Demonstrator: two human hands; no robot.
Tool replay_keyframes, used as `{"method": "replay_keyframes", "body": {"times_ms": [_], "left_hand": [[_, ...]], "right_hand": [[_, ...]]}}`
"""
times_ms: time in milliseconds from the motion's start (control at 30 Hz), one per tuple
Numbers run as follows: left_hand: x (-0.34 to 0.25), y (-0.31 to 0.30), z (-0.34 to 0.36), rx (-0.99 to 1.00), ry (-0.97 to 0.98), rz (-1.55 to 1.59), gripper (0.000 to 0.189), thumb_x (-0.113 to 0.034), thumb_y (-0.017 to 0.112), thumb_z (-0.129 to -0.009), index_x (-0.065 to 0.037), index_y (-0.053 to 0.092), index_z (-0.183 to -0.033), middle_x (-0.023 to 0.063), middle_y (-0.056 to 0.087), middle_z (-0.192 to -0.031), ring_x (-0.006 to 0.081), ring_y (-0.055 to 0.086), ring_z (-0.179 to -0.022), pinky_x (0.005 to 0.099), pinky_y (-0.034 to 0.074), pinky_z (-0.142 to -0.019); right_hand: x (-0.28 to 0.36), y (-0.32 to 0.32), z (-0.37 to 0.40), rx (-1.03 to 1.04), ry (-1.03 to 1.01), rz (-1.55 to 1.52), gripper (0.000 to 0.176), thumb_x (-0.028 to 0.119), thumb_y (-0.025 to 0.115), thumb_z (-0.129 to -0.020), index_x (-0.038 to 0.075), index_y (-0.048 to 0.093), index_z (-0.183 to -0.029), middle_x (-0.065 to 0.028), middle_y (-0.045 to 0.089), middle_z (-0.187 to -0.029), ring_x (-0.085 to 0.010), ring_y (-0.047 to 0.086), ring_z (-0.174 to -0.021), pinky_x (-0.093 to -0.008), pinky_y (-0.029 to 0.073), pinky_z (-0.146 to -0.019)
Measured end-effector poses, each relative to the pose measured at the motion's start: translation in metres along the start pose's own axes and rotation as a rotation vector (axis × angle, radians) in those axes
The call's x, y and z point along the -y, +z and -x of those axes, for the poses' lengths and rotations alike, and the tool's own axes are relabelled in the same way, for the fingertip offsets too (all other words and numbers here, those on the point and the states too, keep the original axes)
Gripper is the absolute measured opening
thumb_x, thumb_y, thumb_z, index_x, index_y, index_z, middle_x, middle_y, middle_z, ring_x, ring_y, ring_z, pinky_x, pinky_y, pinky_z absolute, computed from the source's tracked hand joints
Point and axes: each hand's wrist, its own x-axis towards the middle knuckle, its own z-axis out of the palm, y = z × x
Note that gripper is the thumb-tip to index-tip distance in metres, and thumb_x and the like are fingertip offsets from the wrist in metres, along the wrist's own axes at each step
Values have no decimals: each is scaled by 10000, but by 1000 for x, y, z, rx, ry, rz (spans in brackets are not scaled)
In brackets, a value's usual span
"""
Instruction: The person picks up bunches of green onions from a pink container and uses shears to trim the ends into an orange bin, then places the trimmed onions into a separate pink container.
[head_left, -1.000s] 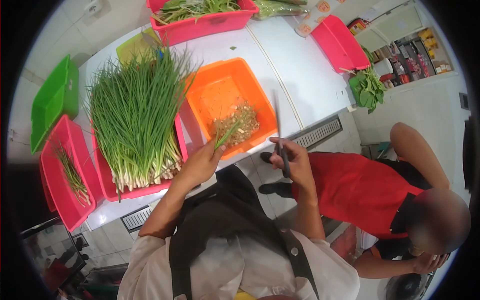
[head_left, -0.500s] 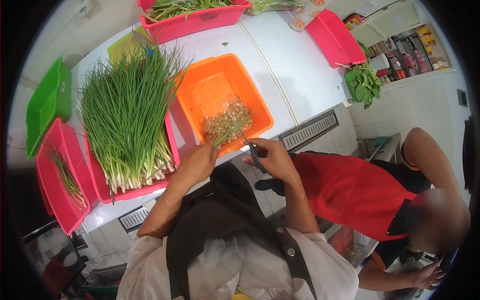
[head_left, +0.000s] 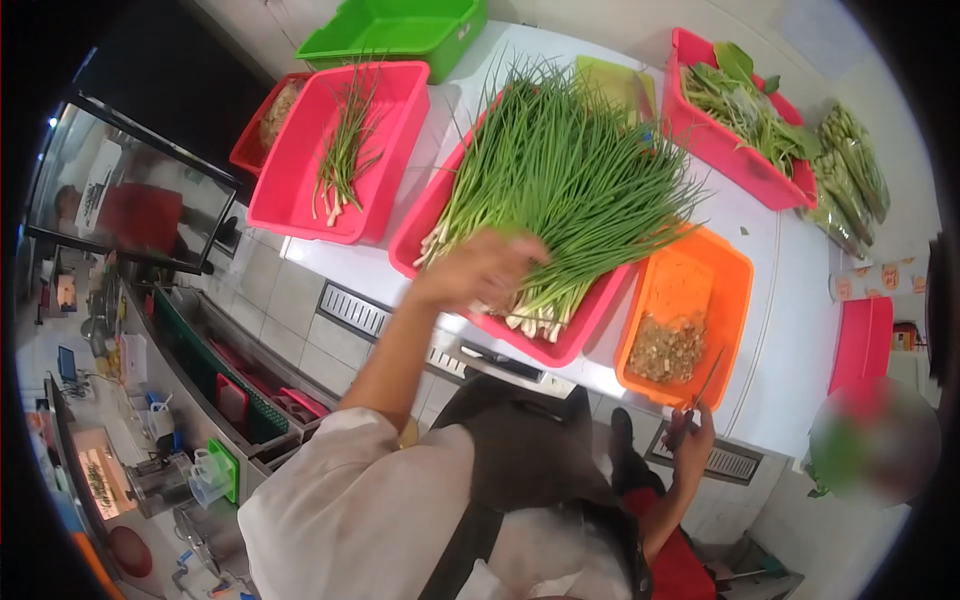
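My left hand (head_left: 482, 268) is over the front of a pink tub (head_left: 408, 255) packed with green onions (head_left: 560, 180), close to their white ends. Motion smears its fingers, and whether they grip any stalks cannot be made out. My right hand (head_left: 692, 440) is closed around the dark handles of scissors (head_left: 708, 380), just in front of an orange tub (head_left: 738, 300). The blades point up past that tub's front right corner. Inside the orange tub lies a heap of cut root ends (head_left: 665, 350). Another pink tub (head_left: 270, 205), left, contains a small bunch of green onions (head_left: 345, 150).
A green tub (head_left: 395, 35) and a pink tub of leafy greens (head_left: 695, 115) stand at the back. Bagged greens (head_left: 850, 175) lie at the far right. A person in a red apron (head_left: 685, 560) is near my right arm.
The view has swung left. My left hand has moved from the orange tub to the green onions, away from the stalks it held. The scissors remain in my right hand.
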Motion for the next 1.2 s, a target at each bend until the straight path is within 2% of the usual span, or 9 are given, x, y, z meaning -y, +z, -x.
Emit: {"method": "replay_keyframes", "body": {"times_ms": [100,200,300,367,433,533,800,933,1200], "left_hand": [[-39,-74,31,-510,162,-75,241,-287,550,-986,-85,631,-1089,-81,357,-622,35,315,-481,213,231,-423],[-76,-177,54,-745,208,-336,450,-329,600,-972,7,576,-1270,9,551,-788,120,548,-687,254,439,-576],[-72,-220,28,-1515,804,-1559,469,-286,639,-958,56,553,-1267,114,631,-1038,192,617,-934,330,504,-789],[-87,-144,37,-1428,958,-1808,443,-272,659,-945,48,560,-1236,160,626,-1130,214,608,-1007,350,491,-870],[-43,-104,24,-942,677,-1025,391,-253,691,-913,9,577,-1179,153,662,-1065,182,620,-913,333,503,-791],[22,-57,18,-440,234,-1022,281,-212,743,-844,-18,648,-1023,104,644,-745,178,610,-654,317,487,-606],[55,-24,-12,-825,436,-1209,298,-193,747,-864,17,635,-1044,70,511,-670,146,485,-596,326,417,-570],[25,-21,-3,-921,427,-772,231,-191,643,-946,25,620,-1024,105,627,-801,211,621,-732,343,471,-651],[6,17,-15,-469,564,-53,316,-323,549,-1019,-55,567,-1186,90,696,-897,142,657,-700,266,542,-628]], "right_hand": [[-1,0,1,-26,-18,40,559,168,717,-906,21,456,-1378,-43,598,-677,-97,559,-555,-241,436,-485],[-1,-5,-8,25,-11,109,515,172,726,-898,14,504,-1335,-50,600,-658,-96,556,-555,-251,428,-499],[25,-4,3,-11,-35,366,454,172,734,-888,8,560,-1275,-52,592,-630,-97,542,-540,-266,406,-496],[16,-6,-1,-17,-48,381,456,167,717,-904,11,554,-1300,-44,599,-650,-89,548,-547,-265,393,-484],[14,-4,-1,-28,-51,412,456,161,708,-912,12,550,-1313,-36,600,-659,-85,549,-552,-265,390,-483],[26,10,4,-64,-93,423,451,148,704,-914,9,549,-1314,-27,590,-656,-82,542,-563,-262,395,-502],[72,28,-4,-5,-176,316,423,119,705,-911,5,557,-1291,-3,576,-669,-68,521,-587,-244,379,-526],[82,19,-12,0,-291,212,420,124,695,-916,-3,550,-1289,-20,588,-694,-81,537,-595,-243,402,-518],[100,10,-40,268,-367,20,543,325,744,-869,-32,558,-1234,-43,601,-805,-107,564,-640,-251,456,-567]]}}
